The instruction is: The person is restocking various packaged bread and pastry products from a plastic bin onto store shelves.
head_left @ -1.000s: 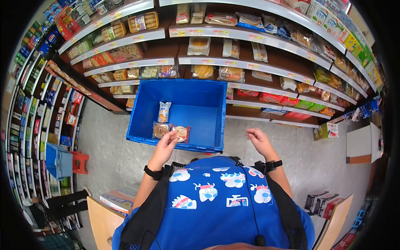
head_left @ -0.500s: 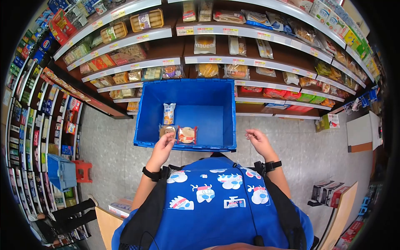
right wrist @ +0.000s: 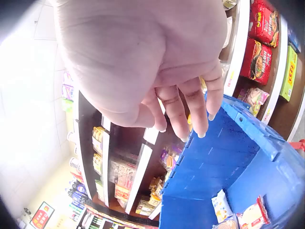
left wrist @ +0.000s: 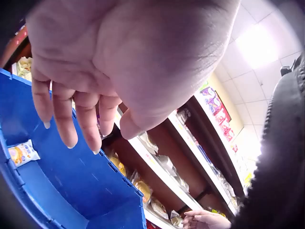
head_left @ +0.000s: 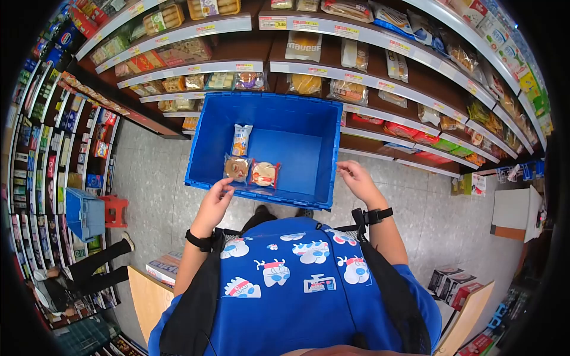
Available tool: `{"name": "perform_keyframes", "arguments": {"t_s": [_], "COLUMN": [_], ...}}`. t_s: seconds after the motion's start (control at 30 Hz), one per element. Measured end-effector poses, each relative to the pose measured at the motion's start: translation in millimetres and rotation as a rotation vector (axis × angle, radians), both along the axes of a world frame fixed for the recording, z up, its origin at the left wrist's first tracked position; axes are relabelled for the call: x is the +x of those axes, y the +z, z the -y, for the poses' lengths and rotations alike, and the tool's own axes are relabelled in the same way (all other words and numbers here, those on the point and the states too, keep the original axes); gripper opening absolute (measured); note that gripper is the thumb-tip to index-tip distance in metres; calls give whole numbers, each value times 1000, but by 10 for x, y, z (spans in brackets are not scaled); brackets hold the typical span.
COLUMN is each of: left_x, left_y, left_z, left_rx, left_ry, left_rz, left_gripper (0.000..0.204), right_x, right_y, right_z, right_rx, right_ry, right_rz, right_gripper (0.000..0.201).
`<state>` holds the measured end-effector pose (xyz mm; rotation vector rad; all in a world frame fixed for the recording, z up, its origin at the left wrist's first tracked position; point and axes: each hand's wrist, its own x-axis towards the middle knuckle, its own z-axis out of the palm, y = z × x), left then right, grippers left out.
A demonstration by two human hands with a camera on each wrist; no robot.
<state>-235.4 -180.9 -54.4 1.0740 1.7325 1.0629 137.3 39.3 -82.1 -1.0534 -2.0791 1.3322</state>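
A large blue plastic crate point(head_left: 303, 153) is in front of me, with three packaged foods in its left part. One is a narrow white, blue and orange packet point(head_left: 241, 140). Nearer to me lie a brown round bun in clear wrap point(head_left: 237, 169) and a pale round one in a red-edged wrapper point(head_left: 265, 174). My left hand point(head_left: 215, 203) has its fingertips at the crate's near rim, just below the brown bun, fingers loosely bent and holding nothing. Beside the crate's right rim is my right hand point(head_left: 358, 183), its relaxed fingers likewise holding nothing.
Shelves of packaged bread point(head_left: 306, 83) curve across beyond the crate. At left, a red stool point(head_left: 115, 211) stands beside a second blue crate point(head_left: 84, 215), and another person's legs point(head_left: 101, 270) show below. A white and brown box point(head_left: 515, 213) stands at right.
My left hand has drawn back from over the packaged buns to the near rim. The right hand, earlier apart from the crate, is now close to its right rim. The head view has shifted.
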Motion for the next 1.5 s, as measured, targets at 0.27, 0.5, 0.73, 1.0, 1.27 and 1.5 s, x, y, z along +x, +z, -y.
{"name": "perform_keyframes", "arguments": {"t_s": [0.27,0.5,0.73,1.0,1.27,1.5], "left_x": [-560,-1505,-1894,-1610,-1467,-1402], "left_y": [-79,-34,-1562,-3056,-3646,-3751], "left_z": [47,-670,-1639,-2050,-2021,-1973], "left_rx": [-74,-199,-508,-1074,-1190,-1158], "left_ry": [-116,-349,-549,-424,-364,-324], "left_rz": [-106,21,42,317,374,349], "left_gripper": [38,37,37,42,53,45], "right_x": [-238,-666,-1717,-2496,-2712,-2749], "right_y": [61,-81,-657,-2191,-3158,-3687], "right_z": [32,-10,-415,-742,-550,-390], "right_rx": [-16,-122,-447,-918,-1033,-1083], "right_ry": [-23,-177,-167,-202,55,-119], "right_rz": [20,92,172,536,824,775], "right_gripper": [25,27,33,39,46,64]}}
